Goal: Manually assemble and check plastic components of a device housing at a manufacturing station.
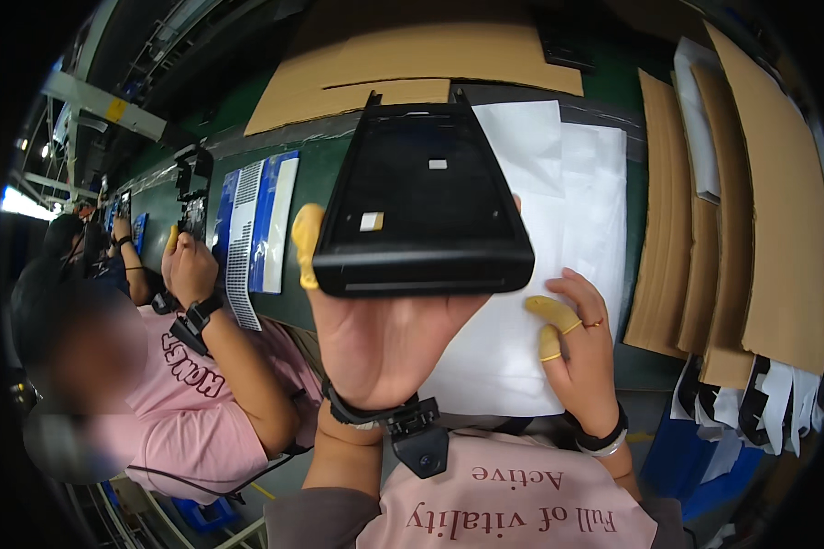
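Note:
My left hand (375,339), palm up with a yellow finger cot on the thumb, holds a black plastic housing (412,197) from below. The housing is a long shallow panel with raised side rails and two prongs at its far end. Two small pale stickers lie on its inner face; its underside is hidden. My right hand (581,357) hovers or rests by the white sheets (586,201), right of the housing; I cannot tell if it touches them. Its fingers are loosely bent and apart, holding nothing, with yellow finger cots on two of them.
Brown cardboard (412,55) lies at the far side of the green table (293,306). Upright cardboard sheets (668,210) stand at the right. Left lies a blue and white strip pack (264,220). A co-worker in a pink shirt (197,403) sits close on the left, handling a black part (194,197).

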Action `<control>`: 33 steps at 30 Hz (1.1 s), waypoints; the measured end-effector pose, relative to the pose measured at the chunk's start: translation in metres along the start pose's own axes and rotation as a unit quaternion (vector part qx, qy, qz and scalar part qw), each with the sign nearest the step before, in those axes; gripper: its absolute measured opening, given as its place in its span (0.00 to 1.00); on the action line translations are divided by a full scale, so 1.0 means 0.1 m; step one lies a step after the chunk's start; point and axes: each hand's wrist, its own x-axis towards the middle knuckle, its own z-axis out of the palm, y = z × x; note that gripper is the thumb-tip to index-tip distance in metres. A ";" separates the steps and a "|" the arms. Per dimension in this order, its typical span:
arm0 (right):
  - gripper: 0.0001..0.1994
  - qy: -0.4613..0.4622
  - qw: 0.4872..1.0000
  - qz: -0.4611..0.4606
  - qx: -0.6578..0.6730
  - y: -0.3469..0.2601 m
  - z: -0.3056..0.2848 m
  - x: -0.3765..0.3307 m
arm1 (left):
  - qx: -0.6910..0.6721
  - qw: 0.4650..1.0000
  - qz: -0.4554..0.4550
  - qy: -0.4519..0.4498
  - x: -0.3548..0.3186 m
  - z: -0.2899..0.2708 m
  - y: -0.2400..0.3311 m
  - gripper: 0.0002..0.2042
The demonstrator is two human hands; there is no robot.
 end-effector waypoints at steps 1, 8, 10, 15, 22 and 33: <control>0.16 -0.003 1.000 0.001 -0.006 0.00 0.01 0.00 | 0.066 0.997 0.015 0.037 0.02 0.04 0.01 0.37; 0.16 -0.004 1.000 0.000 -0.013 0.00 -0.02 -0.03 | 0.452 0.891 0.024 0.030 -0.06 -0.05 0.16 0.37; 0.16 -0.019 1.000 -0.007 -0.017 -0.01 0.01 -0.03 | 0.715 0.681 0.151 -0.058 0.02 -0.03 0.37 0.35; 0.14 -0.027 0.999 -0.024 -0.012 0.05 0.00 -0.04 | 0.871 0.449 0.197 0.021 1.01 0.09 0.74 0.23; 0.14 0.037 0.996 -0.077 0.035 -0.04 0.02 -0.08 | 0.987 -0.028 -0.024 0.157 2.89 -0.74 1.52 0.36; 0.13 0.077 0.992 -0.075 0.070 0.06 -0.04 -0.13 | 0.844 0.089 0.263 -0.459 2.37 1.65 -3.34 0.30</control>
